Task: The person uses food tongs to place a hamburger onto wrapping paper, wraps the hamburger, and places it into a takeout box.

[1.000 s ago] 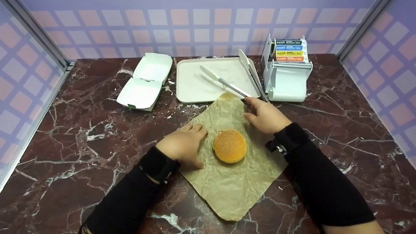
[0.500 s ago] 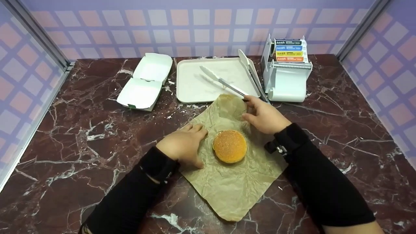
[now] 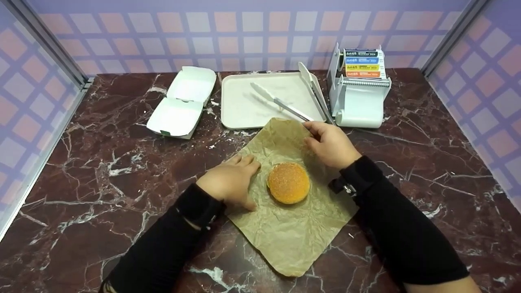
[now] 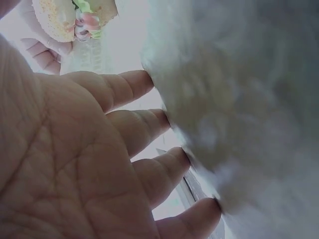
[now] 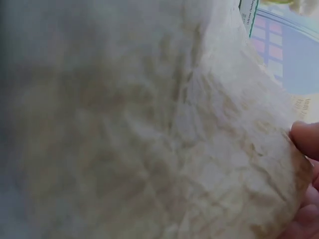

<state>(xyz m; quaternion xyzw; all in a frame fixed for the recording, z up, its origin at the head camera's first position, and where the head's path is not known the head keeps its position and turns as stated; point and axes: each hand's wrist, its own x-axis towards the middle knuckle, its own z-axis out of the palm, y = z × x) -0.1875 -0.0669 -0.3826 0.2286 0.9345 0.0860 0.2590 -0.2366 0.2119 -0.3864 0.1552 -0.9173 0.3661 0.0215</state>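
Note:
A hamburger (image 3: pixel 288 183) with a seeded bun lies on a brown sheet of wrapping paper (image 3: pixel 285 240) on the counter. In the left wrist view, lettuce and a reddish filling show at the edge of the hamburger (image 4: pixel 55 20). My left hand (image 3: pixel 231 182) is spread at the paper's left side, straight fingertips touching it. My right hand (image 3: pixel 333 145) pinches the upper right edge of the paper; its thumb (image 5: pixel 305 139) and curled fingers show at that edge in the right wrist view. The raised paper (image 5: pixel 149 124) fills most of that view.
Behind the paper stands a cream tray (image 3: pixel 240 99) with metal tongs (image 3: pixel 287 108) across it, their handles reaching toward my right hand. An opened white burger box (image 3: pixel 175 116) sits at the back left. A label dispenser (image 3: pixel 360 89) with coloured rolls stands at the back right.
The paper's far corner shifts and lies a little flatter and wider. My right hand has moved slightly down and left; the left hand is almost still.

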